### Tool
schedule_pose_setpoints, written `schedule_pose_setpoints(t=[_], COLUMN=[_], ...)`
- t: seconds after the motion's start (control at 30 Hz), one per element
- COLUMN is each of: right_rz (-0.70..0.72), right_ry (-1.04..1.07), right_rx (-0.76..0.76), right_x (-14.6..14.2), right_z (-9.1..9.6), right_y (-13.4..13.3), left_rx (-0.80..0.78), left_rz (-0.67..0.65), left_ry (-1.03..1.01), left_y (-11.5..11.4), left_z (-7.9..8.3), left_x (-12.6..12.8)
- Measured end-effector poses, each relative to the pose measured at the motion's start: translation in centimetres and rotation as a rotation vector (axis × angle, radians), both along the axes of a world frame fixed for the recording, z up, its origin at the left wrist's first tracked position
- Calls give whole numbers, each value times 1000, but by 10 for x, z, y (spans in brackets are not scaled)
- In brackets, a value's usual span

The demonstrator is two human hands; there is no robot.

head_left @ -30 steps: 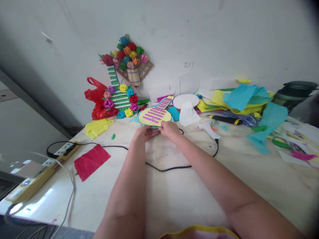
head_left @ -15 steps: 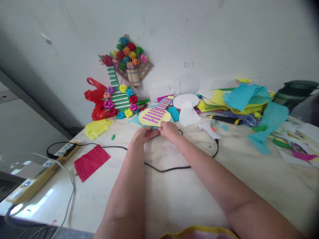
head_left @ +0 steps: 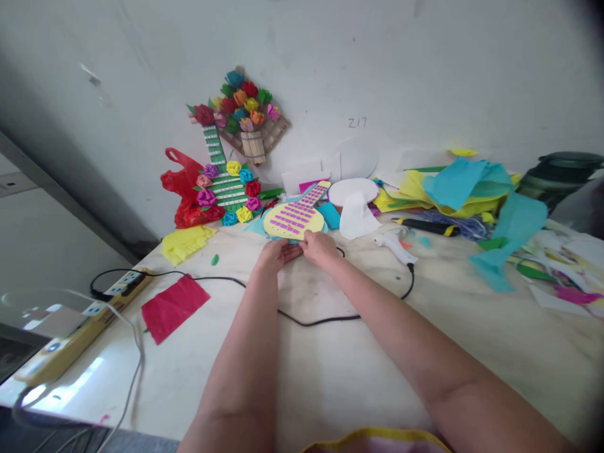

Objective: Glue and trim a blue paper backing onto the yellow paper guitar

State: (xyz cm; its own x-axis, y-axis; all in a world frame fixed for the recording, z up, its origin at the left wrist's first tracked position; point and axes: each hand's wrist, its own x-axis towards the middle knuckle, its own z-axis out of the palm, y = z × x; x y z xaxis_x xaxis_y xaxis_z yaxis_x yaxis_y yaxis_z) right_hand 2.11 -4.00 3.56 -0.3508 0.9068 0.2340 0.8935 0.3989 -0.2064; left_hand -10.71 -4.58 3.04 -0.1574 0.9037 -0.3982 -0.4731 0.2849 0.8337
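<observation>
A yellow paper guitar (head_left: 296,219) with rows of small purple strips lies tilted at the table's middle, its neck pointing up to the right. Blue paper shows around its rounded body. At its lower edge, my right hand (head_left: 319,247) is closed in a pinch on the rim. My left hand (head_left: 275,255) holds the same edge from below, palm turned up and fingers curled toward the right hand. Its thumb is partly hidden by the guitar.
A white glue gun (head_left: 395,245) lies to the right, its black cord (head_left: 321,323) crossing the table to a power strip (head_left: 117,292). Nearby are a utility knife (head_left: 427,226), red paper (head_left: 174,308), yellow crepe paper (head_left: 187,244) and a flowered green guitar (head_left: 229,189).
My left hand and forearm have shifted slightly right. The right hand keeps its pinch, and the guitar has barely moved.
</observation>
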Motion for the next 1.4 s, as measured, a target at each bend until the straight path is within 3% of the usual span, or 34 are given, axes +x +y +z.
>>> schedule_pose_setpoints(t=[0.33,0.9,1.4], right_rz=[21,-20,-34], right_ry=[-25,6,64], right_rx=[-6,-9,-103], right_x=[3,8,16], right_z=[0,-2,1], right_y=[0,-3,8], left_rx=[-8,37,92], left_rz=[161,127,85], left_ry=[46,90,159], left_y=[9,7,5], left_z=[-7,-7,-8], left_x=[7,7,8])
